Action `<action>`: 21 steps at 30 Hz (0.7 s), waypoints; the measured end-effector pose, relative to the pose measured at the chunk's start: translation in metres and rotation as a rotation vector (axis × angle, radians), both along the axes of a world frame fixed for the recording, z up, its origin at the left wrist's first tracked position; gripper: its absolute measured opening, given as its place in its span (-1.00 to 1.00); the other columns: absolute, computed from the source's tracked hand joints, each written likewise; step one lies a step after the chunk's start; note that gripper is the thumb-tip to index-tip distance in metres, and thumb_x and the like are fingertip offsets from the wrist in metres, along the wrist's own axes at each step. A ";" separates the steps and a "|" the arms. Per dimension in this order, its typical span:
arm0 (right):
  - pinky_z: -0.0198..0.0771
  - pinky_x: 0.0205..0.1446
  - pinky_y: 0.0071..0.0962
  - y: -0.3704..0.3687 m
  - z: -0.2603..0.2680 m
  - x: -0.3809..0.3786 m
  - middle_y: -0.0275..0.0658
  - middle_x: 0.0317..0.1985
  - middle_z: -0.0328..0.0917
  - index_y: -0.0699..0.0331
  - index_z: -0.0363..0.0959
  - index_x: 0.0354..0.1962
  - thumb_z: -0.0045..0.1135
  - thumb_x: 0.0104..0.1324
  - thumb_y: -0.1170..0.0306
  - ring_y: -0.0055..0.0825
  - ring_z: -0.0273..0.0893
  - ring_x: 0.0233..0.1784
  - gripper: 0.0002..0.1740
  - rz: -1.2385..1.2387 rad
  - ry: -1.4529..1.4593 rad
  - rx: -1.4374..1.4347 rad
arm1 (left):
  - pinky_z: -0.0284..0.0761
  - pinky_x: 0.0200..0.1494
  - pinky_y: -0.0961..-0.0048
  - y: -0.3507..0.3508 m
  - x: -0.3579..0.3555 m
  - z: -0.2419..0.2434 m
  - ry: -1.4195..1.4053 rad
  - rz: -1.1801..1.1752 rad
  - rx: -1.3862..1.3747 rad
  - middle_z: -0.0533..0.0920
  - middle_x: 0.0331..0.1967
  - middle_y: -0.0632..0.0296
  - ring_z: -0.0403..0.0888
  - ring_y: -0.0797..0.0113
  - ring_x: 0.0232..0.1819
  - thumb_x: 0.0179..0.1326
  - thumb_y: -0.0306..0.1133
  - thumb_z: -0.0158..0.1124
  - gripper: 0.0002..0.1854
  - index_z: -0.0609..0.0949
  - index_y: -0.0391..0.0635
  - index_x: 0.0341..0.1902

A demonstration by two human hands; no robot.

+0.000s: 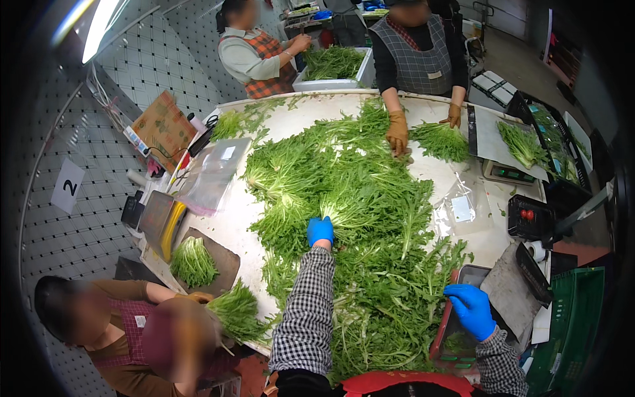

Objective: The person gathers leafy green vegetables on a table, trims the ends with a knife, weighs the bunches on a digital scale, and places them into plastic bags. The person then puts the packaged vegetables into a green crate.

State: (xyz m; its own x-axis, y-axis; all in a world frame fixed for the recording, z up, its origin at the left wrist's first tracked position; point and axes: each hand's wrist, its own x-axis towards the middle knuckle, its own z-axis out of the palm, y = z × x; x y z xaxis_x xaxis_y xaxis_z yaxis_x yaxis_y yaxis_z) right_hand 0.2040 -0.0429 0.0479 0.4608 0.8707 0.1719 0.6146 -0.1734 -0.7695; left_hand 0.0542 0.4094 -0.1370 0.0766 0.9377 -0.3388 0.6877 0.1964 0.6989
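A large heap of leafy greens (382, 288) with pale stems covers the middle of the white table before me. My left hand (321, 232), in a blue glove, reaches into the heap and is closed around the pale stem end of a bunch of greens (342, 216). At the right, my right hand (470, 308), also blue-gloved, hovers beside the heap over a weighing scale with a metal tray (464, 322). It holds nothing and its fingers are loosely bent. Some greens lie at the tray's lower end.
Across the table, a co-worker's brown-gloved hands (397, 133) touch greens. A co-worker at lower left (119, 322) handles a bunch near a scale (225, 263). Plastic bags (213, 171) lie at left. At right stand another scale (506, 171) and a green crate (570, 322).
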 end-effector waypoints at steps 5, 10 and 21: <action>0.51 -0.07 -0.33 -0.023 -0.003 -0.003 -0.12 -0.20 0.66 0.26 0.62 -0.19 0.15 0.26 0.46 -0.21 0.63 -0.16 -0.81 -0.047 0.047 0.026 | 0.55 -0.44 0.22 -0.027 0.024 0.030 -0.406 0.287 -0.138 0.66 -0.28 -0.07 0.65 0.06 -0.44 0.15 -0.42 0.31 -0.75 0.55 -0.32 -0.16; 0.52 -0.12 -0.36 -0.043 -0.004 -0.009 -0.12 -0.23 0.65 0.26 0.62 -0.21 0.15 0.26 0.47 -0.24 0.63 -0.20 -0.84 -0.061 0.103 0.044 | 0.37 -0.60 0.32 -0.049 0.027 0.043 -0.681 0.399 -0.020 0.55 -0.44 0.13 0.46 0.30 -0.62 0.13 -0.57 0.29 -0.73 0.47 -0.15 -0.11; 0.52 -0.14 -0.35 -0.077 0.004 -0.026 -0.14 -0.25 0.66 0.23 0.64 -0.22 0.15 0.25 0.44 -0.24 0.63 -0.21 -0.83 -0.078 0.110 0.006 | 0.32 -0.49 0.34 -0.036 0.043 0.041 -0.696 0.582 0.156 0.54 -0.48 0.21 0.35 0.37 -0.57 0.09 -0.65 0.29 -0.76 0.55 -0.11 -0.18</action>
State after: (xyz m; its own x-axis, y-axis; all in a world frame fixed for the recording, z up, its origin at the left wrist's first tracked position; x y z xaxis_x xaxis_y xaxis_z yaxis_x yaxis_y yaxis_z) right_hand 0.1784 -0.1201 0.0523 0.5432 0.8307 0.1218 0.5114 -0.2124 -0.8327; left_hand 0.0969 0.3733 -0.0961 -0.2822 0.9237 -0.2592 -0.0759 0.2478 0.9658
